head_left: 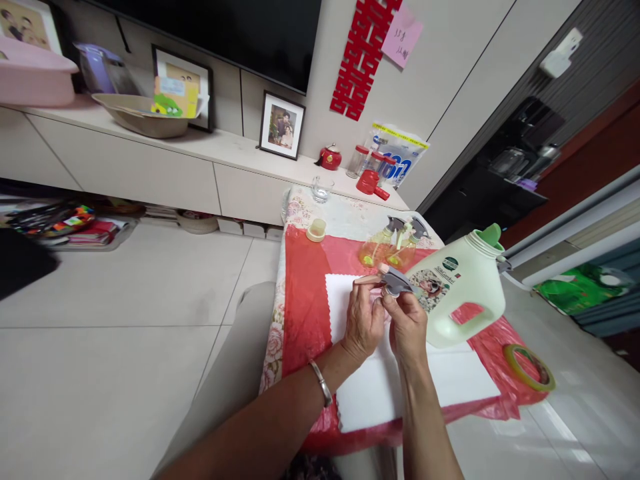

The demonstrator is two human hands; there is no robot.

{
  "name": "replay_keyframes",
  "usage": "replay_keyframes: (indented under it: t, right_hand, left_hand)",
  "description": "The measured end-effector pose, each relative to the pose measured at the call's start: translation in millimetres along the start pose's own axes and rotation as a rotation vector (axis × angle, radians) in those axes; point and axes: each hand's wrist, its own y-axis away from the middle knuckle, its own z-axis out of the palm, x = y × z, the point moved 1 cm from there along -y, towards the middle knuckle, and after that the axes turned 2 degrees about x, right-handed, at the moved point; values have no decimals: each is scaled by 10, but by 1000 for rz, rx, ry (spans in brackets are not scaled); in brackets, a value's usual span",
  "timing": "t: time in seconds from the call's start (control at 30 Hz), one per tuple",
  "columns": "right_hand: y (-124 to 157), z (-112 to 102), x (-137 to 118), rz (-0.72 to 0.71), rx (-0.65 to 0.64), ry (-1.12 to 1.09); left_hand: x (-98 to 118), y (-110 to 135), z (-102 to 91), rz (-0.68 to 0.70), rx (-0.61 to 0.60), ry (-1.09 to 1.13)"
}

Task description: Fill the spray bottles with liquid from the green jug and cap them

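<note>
From my distant seat I see my left hand (364,323) and my right hand (409,327) close together over the middle of the tabletop (350,215). The grey plastic trigger spray head (399,283) is between the fingertips, above the white sheet with scalloped edge (370,397). Each grip is nearly closed: the right one pinches near the neck with the thumb, and the left one is curled against the same piece. What is under the fingers I cannot tell well; it looks clear.

To handle it well, I judge that one hand should hold steady while the other makes small turns, with the neck straight and the pinch light, because a thin thread could cross.

The white sheet seems soft and matte, while the crinkled red plastic film (306,300) below is thin and shiny, so it could slide. Just beside the right hand stands the pale green plastic jug with a looped handle (477,268), smooth and bulky. Behind are two rounded, see-through spray bottles (376,250), orange-looking.
</note>
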Motion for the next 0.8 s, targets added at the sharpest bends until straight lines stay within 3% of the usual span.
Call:
replay_keyframes:
  t: [0.23,0.33,0.47,0.6,0.7,0.8]
  right_hand:
    - [-3,-80,64,-36,-12,91]
    - [-12,-104,71,-59,6,108]
    - [-62,-100,-14,-87,63,58]
    - [-155,-67,-266,-128,124,-11]
    - [-242,-44,-503,-175,147,-49]
    - [-324,-46,-677,-207,164,-70]
  left_hand:
    - [-27,-5,-4,66,3,-47]
    - [-47,-27,-38,7,4,-115]
    - [-106,-55,-72,-134,48,-95]
    - [-153,-31,-48,-275,82,56]
    - [-176,-3,-9,-479,71,287]
    - [-185,0,35,-754,-86,669]
